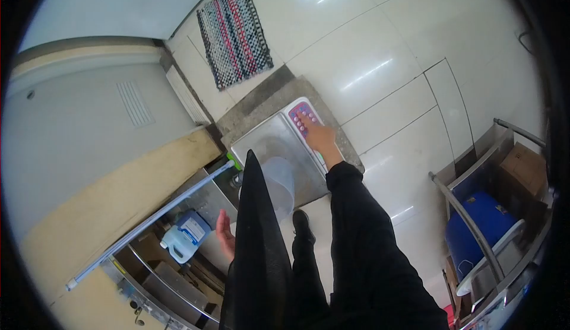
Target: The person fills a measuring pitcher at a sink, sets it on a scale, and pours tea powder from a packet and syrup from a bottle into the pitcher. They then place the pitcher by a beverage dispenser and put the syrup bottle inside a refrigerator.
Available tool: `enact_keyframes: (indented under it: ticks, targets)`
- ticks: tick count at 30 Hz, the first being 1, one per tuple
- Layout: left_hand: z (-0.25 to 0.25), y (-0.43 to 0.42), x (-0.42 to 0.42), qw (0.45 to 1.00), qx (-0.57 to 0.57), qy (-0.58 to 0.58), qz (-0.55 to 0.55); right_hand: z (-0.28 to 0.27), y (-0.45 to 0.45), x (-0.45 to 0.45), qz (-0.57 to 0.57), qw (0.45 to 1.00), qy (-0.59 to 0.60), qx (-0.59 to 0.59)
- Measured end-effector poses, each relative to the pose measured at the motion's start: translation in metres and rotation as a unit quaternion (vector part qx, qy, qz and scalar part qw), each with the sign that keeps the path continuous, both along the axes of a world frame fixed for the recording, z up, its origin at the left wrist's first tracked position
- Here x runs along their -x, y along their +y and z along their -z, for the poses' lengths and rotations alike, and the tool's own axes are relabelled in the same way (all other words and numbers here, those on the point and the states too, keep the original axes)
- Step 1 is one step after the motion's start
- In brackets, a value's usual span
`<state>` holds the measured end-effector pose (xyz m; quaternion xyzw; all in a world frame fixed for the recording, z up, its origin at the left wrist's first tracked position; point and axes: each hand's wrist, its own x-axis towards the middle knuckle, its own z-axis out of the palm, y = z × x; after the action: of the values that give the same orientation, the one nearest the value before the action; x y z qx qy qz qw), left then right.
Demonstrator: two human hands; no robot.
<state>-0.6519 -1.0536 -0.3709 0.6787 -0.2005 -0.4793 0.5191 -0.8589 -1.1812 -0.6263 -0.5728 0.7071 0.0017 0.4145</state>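
My right hand (319, 139) reaches over the keypad (304, 115) of a flat electronic scale, a stretched finger touching its buttons; it holds nothing. The metal weighing plate (313, 175) lies beside the keypad. On that plate stands a translucent plastic container (280, 178), partly hidden behind a black pointed shape (256, 241) that I cannot identify. My left hand (224, 235) is lower left, beside this black shape, with its visible fingers stretched out and nothing seen in them. Part of that hand is hidden.
A pale blue jug (183, 238) stands on the left among boxes, near a long light-blue pole (154, 223). A woven mat (234, 36) lies on the tiled floor ahead. To the right, a metal-railed cart (466, 214) holds a blue drum (481, 226) and a cardboard box (523, 170).
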Motion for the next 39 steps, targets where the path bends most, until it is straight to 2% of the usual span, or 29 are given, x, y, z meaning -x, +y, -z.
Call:
enact_keyframes:
  ticks: [2,4,6,7,9,11,13,16,19,25,28,31,37,39]
  targets:
    - [-0.052,-0.014,0.036,0.996,0.043,0.056,0.047,-0.002,-0.001,-0.003,-0.032,0.998,0.045,0.005]
    - [-0.074,-0.003,0.048,0.987,0.049,0.064,0.141,0.001,-0.01,-0.002,-0.071,0.993,0.093,0.014]
    - [-0.086,0.002,0.038,0.926,0.103,0.126,0.341,0.007,-0.017,-0.003,-0.122,0.982,0.141,0.023]
    - [-0.079,0.011,0.033,0.889,0.142,0.2,0.386,0.009,-0.017,0.0,-0.12,0.984,0.123,0.04]
    - [-0.081,0.031,0.038,0.849,0.144,0.321,0.394,0.014,-0.014,0.011,-0.114,0.987,0.086,0.076]
    - [-0.084,0.047,0.059,0.809,0.098,0.415,0.405,0.006,-0.015,0.017,-0.091,0.994,0.053,0.034]
    - [-0.073,0.058,0.062,0.714,0.074,0.501,0.484,0.008,-0.014,0.019,-0.078,0.997,0.026,0.006]
    - [-0.097,0.065,0.065,0.725,-0.124,0.429,0.525,0.014,-0.017,0.025,-0.095,0.995,0.017,-0.019]
    - [-0.115,0.073,0.076,0.765,-0.208,0.393,0.466,0.012,-0.022,0.032,-0.145,0.988,0.043,-0.036]
    - [-0.109,0.092,0.077,0.771,-0.211,0.414,0.436,0.011,-0.022,0.035,-0.152,0.987,0.047,-0.006]
    - [-0.116,0.065,0.085,0.758,-0.21,0.389,0.48,0.007,-0.02,0.031,-0.141,0.988,0.056,0.013]
    - [-0.126,0.065,0.092,0.786,-0.211,0.371,0.448,0.011,-0.014,0.026,-0.118,0.99,0.073,0.028]
    - [-0.132,0.063,0.094,0.785,-0.208,0.335,0.477,0.012,-0.017,0.026,-0.109,0.992,0.065,0.02]
    - [-0.136,0.067,0.097,0.797,-0.212,0.346,0.447,0.016,-0.017,0.028,-0.121,0.99,0.069,0.016]
